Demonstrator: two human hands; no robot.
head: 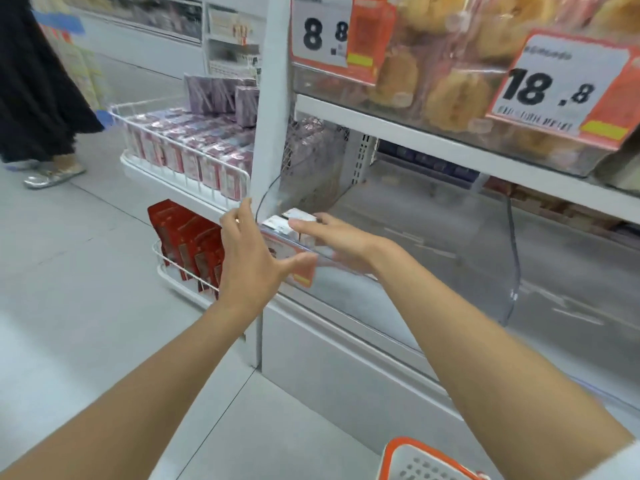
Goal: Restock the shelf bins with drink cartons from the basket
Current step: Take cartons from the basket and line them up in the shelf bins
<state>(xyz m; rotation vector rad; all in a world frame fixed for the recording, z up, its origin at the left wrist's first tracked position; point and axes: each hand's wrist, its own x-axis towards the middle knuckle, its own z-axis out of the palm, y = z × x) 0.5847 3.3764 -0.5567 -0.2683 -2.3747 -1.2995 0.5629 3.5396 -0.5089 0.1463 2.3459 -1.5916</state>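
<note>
The drink carton, at the left end of the shelf bin, is touched by the right hand with straight fingers; the left hand is spread, empty. By an uneven push the carton could be tipped.

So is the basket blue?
No, the basket at the bottom of the view has an orange rim and a pale grey inside.
</note>
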